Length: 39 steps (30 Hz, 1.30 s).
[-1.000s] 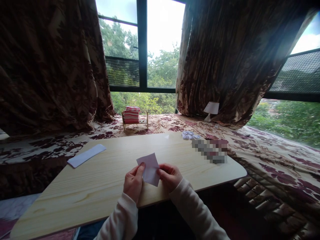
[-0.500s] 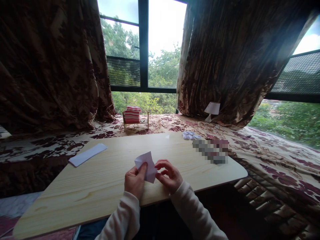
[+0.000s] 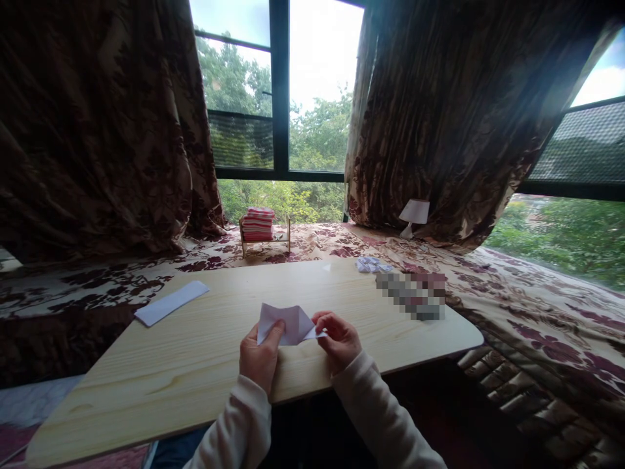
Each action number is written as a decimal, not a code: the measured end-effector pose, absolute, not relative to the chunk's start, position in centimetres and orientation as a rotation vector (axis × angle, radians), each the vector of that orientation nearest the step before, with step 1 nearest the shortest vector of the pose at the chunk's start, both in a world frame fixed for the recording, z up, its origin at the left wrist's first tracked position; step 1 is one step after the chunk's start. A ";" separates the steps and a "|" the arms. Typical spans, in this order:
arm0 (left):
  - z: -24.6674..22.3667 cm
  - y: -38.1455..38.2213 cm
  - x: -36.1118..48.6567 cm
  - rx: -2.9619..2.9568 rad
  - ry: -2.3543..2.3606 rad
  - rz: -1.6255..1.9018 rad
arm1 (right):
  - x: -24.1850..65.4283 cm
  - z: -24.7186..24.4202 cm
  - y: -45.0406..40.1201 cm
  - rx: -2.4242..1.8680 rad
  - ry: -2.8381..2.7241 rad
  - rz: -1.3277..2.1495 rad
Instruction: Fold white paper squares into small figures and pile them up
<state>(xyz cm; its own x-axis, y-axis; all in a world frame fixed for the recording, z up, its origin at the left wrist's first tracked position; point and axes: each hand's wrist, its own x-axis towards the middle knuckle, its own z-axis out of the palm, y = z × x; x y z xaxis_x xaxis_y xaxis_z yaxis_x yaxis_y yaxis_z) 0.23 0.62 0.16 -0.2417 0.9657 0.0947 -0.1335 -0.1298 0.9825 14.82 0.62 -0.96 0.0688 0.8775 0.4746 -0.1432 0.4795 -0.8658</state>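
Above the table [image 3: 209, 365]'s near edge, your left hand [image 3: 261, 355] and right hand [image 3: 340, 339] pinched a white, creased paper [image 3: 290, 324], partly opened out.

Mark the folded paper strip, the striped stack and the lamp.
folded paper strip [image 3: 172, 303], head view, middle
striped stack [image 3: 258, 225], head view, front side
lamp [image 3: 415, 212], head view, shade

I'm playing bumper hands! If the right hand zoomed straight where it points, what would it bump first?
First, the right hand would probably meet the white paper it pinches, though depth is unclear.
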 end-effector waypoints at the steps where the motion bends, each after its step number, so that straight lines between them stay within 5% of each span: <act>1: 0.2 0.6 0.3 1.093 1.201 1.512 | 15.0 -0.9 0.7 -0.729 -1.220 0.904; 9: 1.1 0.9 -0.7 1.341 1.132 1.368 | 15.0 -0.7 0.8 -0.771 -0.998 0.871; 15: 3.3 1.3 -0.9 2.222 1.196 1.122 | 15.3 -0.5 0.6 -0.744 -1.113 0.955; 21: 2.7 1.5 0.0 2.497 1.235 1.080 | 15.3 -0.5 0.9 -0.757 -0.984 1.041; 30: 1.5 0.8 0.4 1.973 1.392 1.447 | 15.1 -0.6 0.9 -0.712 -1.039 1.242; 39: 1.7 0.9 0.2 1.549 1.218 1.285 | 14.9 -1.4 0.9 -0.744 -1.230 1.216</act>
